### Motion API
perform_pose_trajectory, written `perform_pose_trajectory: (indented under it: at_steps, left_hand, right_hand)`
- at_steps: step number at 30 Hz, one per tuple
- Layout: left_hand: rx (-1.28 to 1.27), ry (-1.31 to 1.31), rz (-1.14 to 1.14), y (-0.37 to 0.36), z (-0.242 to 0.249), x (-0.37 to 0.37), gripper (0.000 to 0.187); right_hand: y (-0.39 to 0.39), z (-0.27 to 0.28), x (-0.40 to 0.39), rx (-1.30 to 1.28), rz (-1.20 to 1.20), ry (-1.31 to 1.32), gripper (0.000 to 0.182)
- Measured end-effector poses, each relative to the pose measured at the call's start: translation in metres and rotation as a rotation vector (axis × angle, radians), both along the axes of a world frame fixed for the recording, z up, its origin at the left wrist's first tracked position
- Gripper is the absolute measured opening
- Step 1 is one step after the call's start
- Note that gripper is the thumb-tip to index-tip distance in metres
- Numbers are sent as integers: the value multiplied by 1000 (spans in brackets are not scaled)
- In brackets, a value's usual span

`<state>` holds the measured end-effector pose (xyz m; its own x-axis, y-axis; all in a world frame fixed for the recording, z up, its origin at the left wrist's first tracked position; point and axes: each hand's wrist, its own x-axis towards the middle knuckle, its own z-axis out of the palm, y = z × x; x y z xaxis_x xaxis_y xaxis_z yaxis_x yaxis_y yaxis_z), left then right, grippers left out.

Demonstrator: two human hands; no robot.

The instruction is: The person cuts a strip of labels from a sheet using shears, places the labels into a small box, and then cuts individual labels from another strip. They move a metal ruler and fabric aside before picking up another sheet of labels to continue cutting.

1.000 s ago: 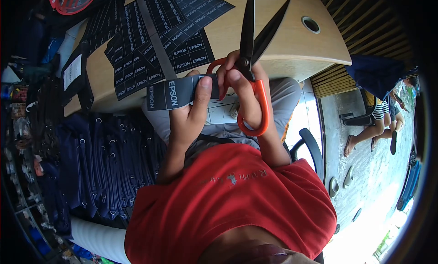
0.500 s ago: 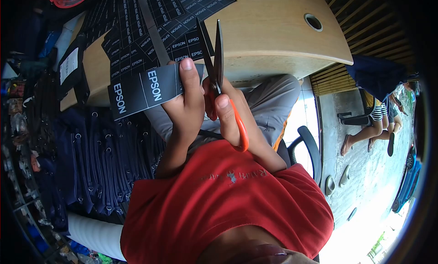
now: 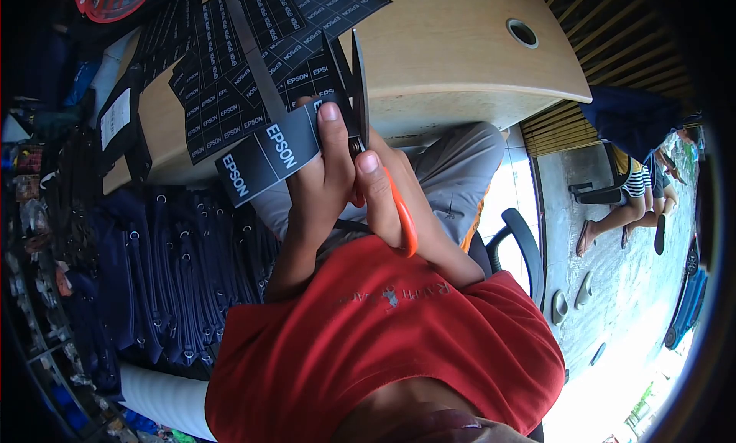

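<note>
My left hand pinches a black label strip printed with white EPSON lettering, thumb on top. The strip slants up to the right, its right end beside the scissor blades. In my right hand are scissors with orange handles. Their dark blades point away from me, slightly apart. Whether the strip lies between the blades is hidden by my left thumb. Beyond my hands, black EPSON label sheets overlap on the wooden desk, and a grey metal ruler lies across them.
Dark blue straps with metal rings hang at the left. A black piece with a white label lies at the desk's left edge. A red-rimmed object sits at the far left. A chair armrest is on my right; people sit beyond.
My left hand has shifted slightly right with the label strip, which now slants more steeply beside the scissors. The scissor blades have tilted a little to the left and stay apart.
</note>
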<state>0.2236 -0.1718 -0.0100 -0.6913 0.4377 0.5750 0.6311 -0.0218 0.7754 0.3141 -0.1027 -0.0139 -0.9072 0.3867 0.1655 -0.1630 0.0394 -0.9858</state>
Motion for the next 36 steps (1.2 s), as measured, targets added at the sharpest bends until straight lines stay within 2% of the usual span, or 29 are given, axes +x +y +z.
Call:
perform_pose_trajectory:
  at_steps: [2, 4, 7, 14, 16, 19, 23, 25, 28, 36]
  left_hand:
    - [-22, -27, -22, 0, 0, 1, 24]
    - [78, -116, -33, 0, -4, 1, 24]
    - [182, -65, -44, 3, -8, 1, 25]
    - [187, -64, -30, 2, -7, -1, 24]
    - [179, -174, -78, 0, -5, -2, 25]
    - [139, -190, -72, -1, -1, -1, 26]
    - [121, -197, -88, -2, -6, -3, 26]
    - [92, -89, -69, -1, -10, -4, 26]
    - [134, -77, -71, 2, -13, -4, 25]
    - [87, -156, -67, -2, -7, 1, 23]
  right_hand:
    - [1, -2, -2, 49, -31, 25, 45]
    - [-1, -2, -2, 57, -41, 33, 44]
    - [-1, -3, -3, 64, -48, 31, 43]
    - [-2, -8, -4, 31, -35, 36, 42]
    - [-1, -4, -3, 18, -24, 30, 42]
    - [1, -4, -2, -1, -11, 23, 43]
    - [2, -7, -4, -8, -17, 26, 43]
    - [1, -10, -4, -5, -20, 34, 43]
    - [1, -10, -3, 4, -25, 40, 43]
    - [3, -7, 0, -17, 1, 18, 42]
